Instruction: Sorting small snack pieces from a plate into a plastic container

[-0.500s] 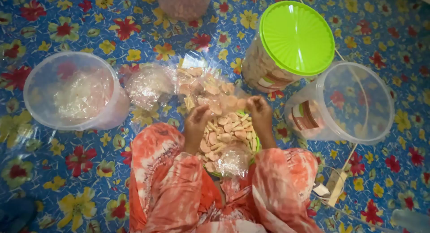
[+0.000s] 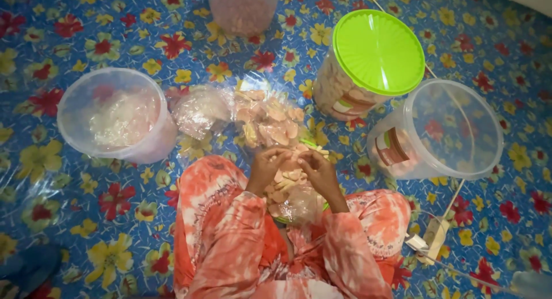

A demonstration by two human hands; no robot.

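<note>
Two hands meet over my lap: my left hand (image 2: pixel 265 168) and right hand (image 2: pixel 317 171) pinch fingertips together on one thin pale cracker (image 2: pixel 294 158) above the heap of crackers (image 2: pixel 283 187) just below. It looks light, stiff and brittle, so I judge a soft hold at its edges suits it best.

Pale pink crackers (image 2: pixel 284 187), thin and flat with irregular edges, sit heaped in a loose pile in the person's lap, spilling over a clear plastic bag (image 2: pixel 299 206) that shows crumpled and glossy at the pile's near edge. The left hand (image 2: pixel 265 165) and right hand (image 2: pixel 317 169) meet over the top of the heap, fingertips close together, pinching at a cracker; which piece exactly is too small to tell. A green rim peeks out beneath the pile.
</note>
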